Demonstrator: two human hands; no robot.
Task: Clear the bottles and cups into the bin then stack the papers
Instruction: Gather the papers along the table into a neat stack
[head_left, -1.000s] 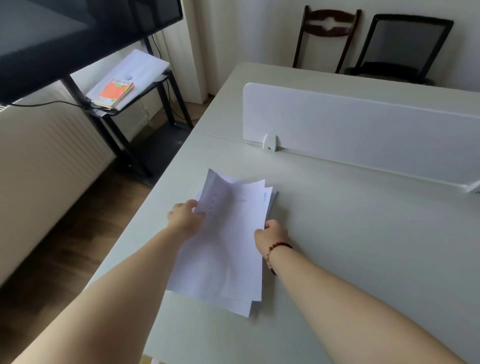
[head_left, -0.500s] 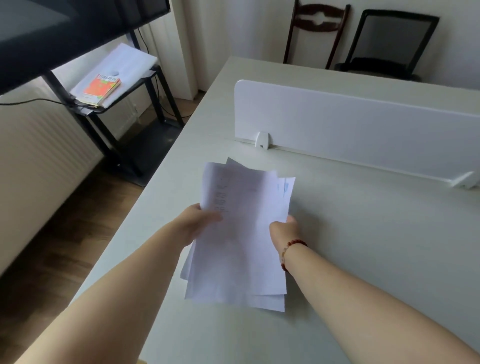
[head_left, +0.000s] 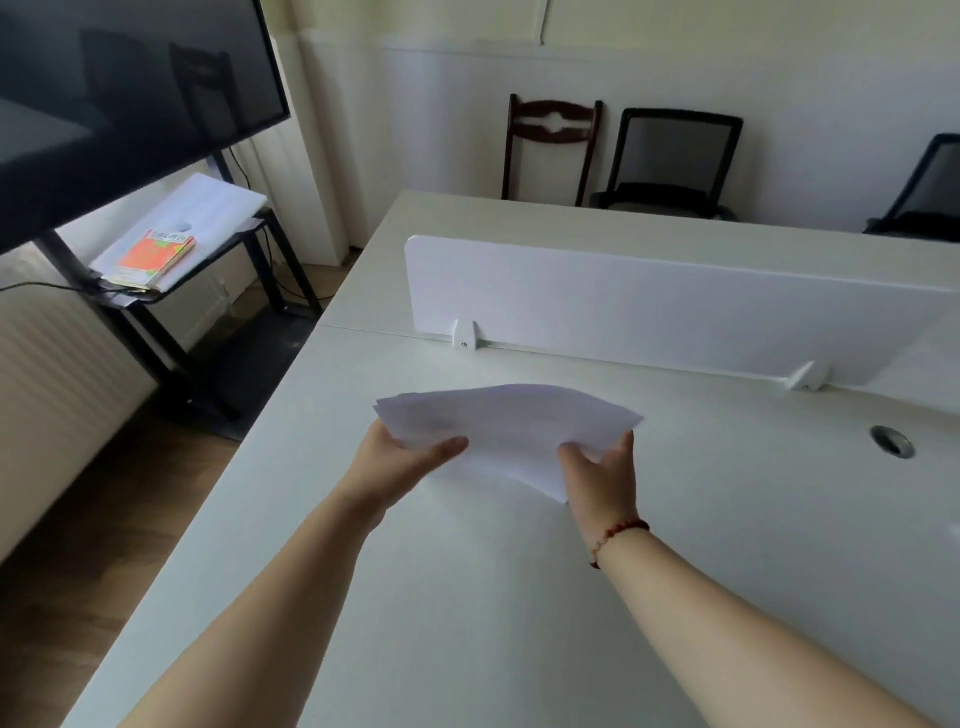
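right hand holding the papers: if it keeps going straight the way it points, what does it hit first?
Probably the white divider panel. The right hand points away across the desk, with only bare surface ahead; depth is unclear.

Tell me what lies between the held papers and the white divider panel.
Nothing: in the head view, only bare desk lies between the papers, gripped by the left hand and right hand, and the divider panel.
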